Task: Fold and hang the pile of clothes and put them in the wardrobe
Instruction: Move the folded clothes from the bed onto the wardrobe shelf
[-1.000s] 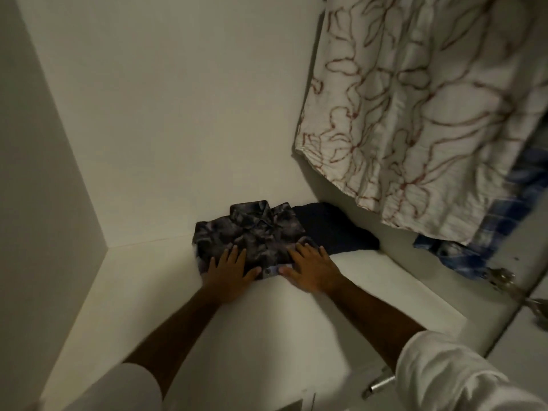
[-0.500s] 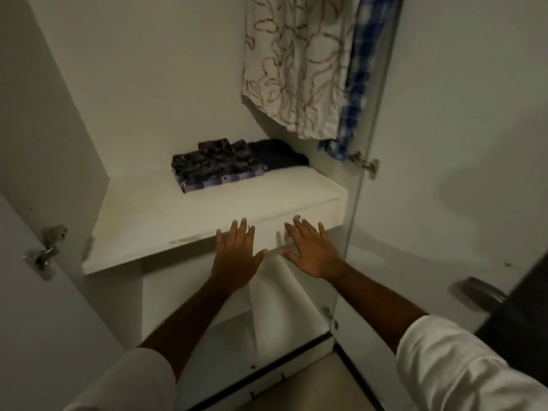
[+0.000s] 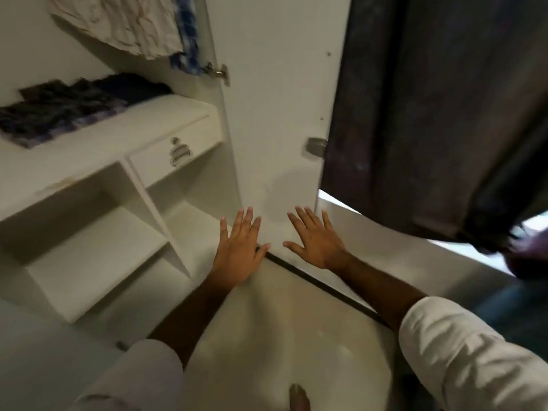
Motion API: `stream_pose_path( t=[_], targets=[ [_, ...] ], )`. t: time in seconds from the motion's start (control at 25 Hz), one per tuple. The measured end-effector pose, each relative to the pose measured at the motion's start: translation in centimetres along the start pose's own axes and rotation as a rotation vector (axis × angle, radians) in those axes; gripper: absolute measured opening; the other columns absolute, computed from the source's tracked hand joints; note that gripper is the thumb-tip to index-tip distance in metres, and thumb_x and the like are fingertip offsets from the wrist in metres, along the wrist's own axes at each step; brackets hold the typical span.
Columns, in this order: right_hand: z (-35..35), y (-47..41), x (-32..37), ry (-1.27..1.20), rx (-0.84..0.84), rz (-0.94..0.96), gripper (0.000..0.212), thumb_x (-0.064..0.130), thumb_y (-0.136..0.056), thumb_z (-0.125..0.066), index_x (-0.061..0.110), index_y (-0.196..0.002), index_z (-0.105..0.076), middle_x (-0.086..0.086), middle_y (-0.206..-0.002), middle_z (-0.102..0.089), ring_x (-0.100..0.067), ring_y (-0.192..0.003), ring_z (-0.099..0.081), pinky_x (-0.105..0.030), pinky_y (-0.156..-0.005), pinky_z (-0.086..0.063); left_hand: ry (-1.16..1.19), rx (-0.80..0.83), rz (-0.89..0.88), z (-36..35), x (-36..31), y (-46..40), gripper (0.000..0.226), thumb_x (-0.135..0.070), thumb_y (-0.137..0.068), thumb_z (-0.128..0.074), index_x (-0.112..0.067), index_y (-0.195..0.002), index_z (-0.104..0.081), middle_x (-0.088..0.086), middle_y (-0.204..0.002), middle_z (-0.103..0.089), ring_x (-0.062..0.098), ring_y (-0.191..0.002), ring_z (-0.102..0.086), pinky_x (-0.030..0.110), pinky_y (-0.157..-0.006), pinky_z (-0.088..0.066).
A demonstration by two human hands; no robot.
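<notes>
A folded dark patterned shirt (image 3: 56,114) lies on the white wardrobe shelf (image 3: 98,155) at upper left, with a folded dark garment (image 3: 133,87) behind it. Above them hang a cream floral cloth (image 3: 124,22) and a blue checked shirt (image 3: 186,40). My left hand (image 3: 237,250) and my right hand (image 3: 317,238) are held out in front of the wardrobe's lower part, fingers spread and straight, holding nothing. Both are well away from the folded clothes.
The open white wardrobe door (image 3: 278,99) stands straight ahead with a hinge (image 3: 218,72). A small drawer with a metal handle (image 3: 178,154) sits under the shelf, open compartments below. A dark curtain (image 3: 439,114) hangs at right. My bare foot (image 3: 298,397) is on the pale floor.
My hands left the folded shirt on the shelf and pulled back out of the wardrobe, still spread. My view swung down and to the right toward the door and curtain.
</notes>
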State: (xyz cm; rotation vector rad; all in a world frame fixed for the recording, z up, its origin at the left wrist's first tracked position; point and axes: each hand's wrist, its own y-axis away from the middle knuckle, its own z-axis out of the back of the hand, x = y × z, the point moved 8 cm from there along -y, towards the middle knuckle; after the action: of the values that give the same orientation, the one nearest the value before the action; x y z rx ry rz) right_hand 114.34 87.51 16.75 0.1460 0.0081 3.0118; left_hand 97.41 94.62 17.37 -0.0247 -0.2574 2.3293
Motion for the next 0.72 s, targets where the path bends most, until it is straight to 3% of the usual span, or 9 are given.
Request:
stream_pose_path(
  t=[0.12, 0.2, 0.36, 0.44, 0.72],
  targets=[
    [-3.3, 10.5, -4.3, 0.002, 0.07, -0.168, 0.083, 0.071, -0.099, -0.021, 0.022, -0.163, -0.003, -0.008, -0.17, 0.002, -0.029, -0.157, 0.001, -0.057, -0.122, 0.006, 0.044, 0.06, -0.142, -2.1, -8.4, 3.3, 0.075, -0.063, -0.1, -0.028, -0.017, -0.159, -0.024, 0.011, -0.168, -0.012, 0.03, -0.156, -0.005, 0.064, -0.121, -0.008],
    [-4.7, 17.3, -7.2, 0.004, 0.094, -0.283, 0.083, 0.072, -0.099, -0.018, 0.024, -0.163, 0.001, -0.007, -0.17, 0.005, -0.03, -0.157, 0.003, -0.058, -0.123, 0.005, 0.064, 0.099, -0.223, -3.1, -13.6, 5.1, 0.079, -0.066, -0.098, -0.019, -0.017, -0.16, -0.021, 0.012, -0.168, -0.012, 0.031, -0.156, -0.006, 0.066, -0.12, -0.009],
    [-5.8, 31.0, -12.6, -0.03, 0.129, -0.525, 0.088, 0.077, -0.09, -0.005, 0.028, -0.162, 0.003, -0.006, -0.17, 0.006, -0.029, -0.157, 0.003, -0.061, -0.123, 0.003, 0.095, 0.164, -0.438, -2.9, -25.9, 7.4, 0.079, -0.067, -0.099, -0.017, -0.023, -0.162, -0.001, 0.011, -0.169, -0.001, 0.032, -0.156, 0.002, 0.064, -0.12, 0.004],
    [-6.6, 37.6, -15.2, -0.057, 0.125, -0.636, 0.093, 0.078, -0.084, -0.001, 0.029, -0.163, 0.002, -0.005, -0.171, 0.003, -0.028, -0.157, 0.002, -0.061, -0.122, 0.002, 0.123, 0.182, -0.557, -2.8, -32.5, 8.6, 0.078, -0.068, -0.099, -0.015, -0.026, -0.162, 0.002, 0.011, -0.169, -0.001, 0.033, -0.156, 0.001, 0.064, -0.12, 0.003],
    [-12.0, 61.0, -23.6, -0.196, 0.143, -1.013, 0.096, 0.077, -0.083, -0.008, 0.023, -0.163, -0.01, -0.007, -0.17, -0.007, -0.03, -0.157, -0.007, -0.064, -0.121, -0.005, 0.096, 0.275, -0.924, -5.1, -57.1, 16.4, 0.08, -0.066, -0.095, -0.017, -0.021, -0.16, -0.024, 0.015, -0.164, -0.027, 0.039, -0.151, -0.023, 0.07, -0.116, -0.016]
  ],
)
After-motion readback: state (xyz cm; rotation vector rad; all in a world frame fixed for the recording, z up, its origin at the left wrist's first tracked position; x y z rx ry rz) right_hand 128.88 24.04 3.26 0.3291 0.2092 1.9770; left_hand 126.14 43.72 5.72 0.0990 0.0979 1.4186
